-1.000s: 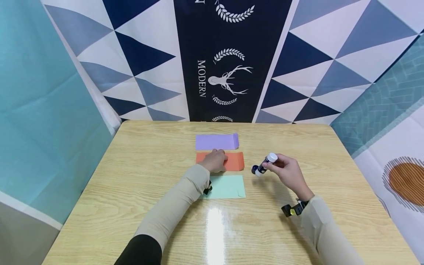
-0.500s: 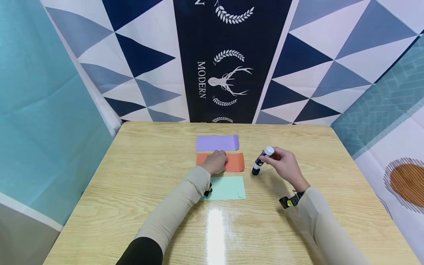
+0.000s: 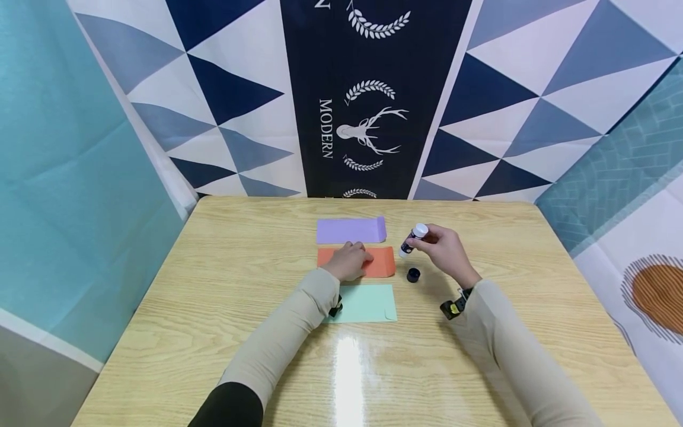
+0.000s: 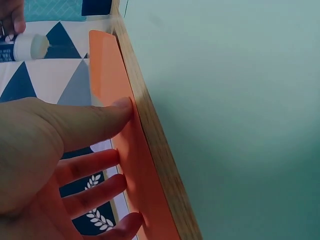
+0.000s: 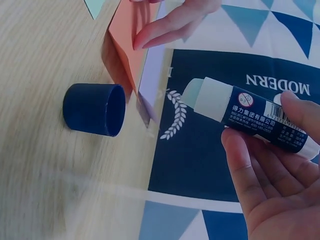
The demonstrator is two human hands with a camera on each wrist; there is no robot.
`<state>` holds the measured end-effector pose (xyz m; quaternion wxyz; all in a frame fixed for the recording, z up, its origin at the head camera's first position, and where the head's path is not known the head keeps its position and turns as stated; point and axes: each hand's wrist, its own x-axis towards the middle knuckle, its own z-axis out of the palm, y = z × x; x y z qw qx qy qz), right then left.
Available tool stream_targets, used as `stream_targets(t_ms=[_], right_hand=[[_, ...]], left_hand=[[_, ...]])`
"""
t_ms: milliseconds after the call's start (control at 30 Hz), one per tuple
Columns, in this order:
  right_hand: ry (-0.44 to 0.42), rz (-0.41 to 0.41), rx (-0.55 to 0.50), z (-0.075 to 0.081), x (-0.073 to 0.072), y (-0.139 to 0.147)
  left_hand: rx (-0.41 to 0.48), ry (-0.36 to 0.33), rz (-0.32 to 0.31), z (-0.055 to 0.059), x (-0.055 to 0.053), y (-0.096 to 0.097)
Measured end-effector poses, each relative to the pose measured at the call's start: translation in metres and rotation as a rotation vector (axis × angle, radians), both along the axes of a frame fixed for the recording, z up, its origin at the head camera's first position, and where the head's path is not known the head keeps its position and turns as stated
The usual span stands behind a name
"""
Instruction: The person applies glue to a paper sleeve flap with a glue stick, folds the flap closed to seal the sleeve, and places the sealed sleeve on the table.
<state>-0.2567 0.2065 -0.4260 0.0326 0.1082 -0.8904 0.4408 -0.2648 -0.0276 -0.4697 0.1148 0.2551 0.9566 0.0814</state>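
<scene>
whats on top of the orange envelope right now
The left hand rests on the orange envelope, its fingertips touching the paper. Nothing else shows on the visible part, including the flap at its right end. Whatever lies directly beneath the hand is covered.

There are three envelopes (image 3: 349, 231), one glue stick (image 5: 257, 115) and one cap (image 5: 90, 109).

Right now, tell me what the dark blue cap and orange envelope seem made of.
Dark blue cap: probably plastic, smooth with a slight sheen, judging by its thin, even rim.
Orange envelope: likely paper, matte, judging by its crease and thin edge.
</scene>
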Motion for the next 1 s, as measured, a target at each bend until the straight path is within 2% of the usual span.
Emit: stream_targets(t_ms=[167,433,733,1000], right_hand=[[-0.012,0.043,0.008,-0.001,-0.012,-0.012],[-0.008,0.1,0.089,-0.006,-0.027,-0.033],[-0.045,0.154,0.14,-0.02,-0.034,-0.046],[-0.066,0.172,0.163,-0.025,-0.037,-0.049]], left_hand=[[0.0,-0.001,0.005,-0.001,-0.001,-0.001],[-0.029,-0.011,0.001,0.001,-0.001,0.001],[-0.05,-0.021,0.001,-0.001,-0.002,0.0],[-0.037,0.006,-0.007,-0.003,-0.003,0.0]])
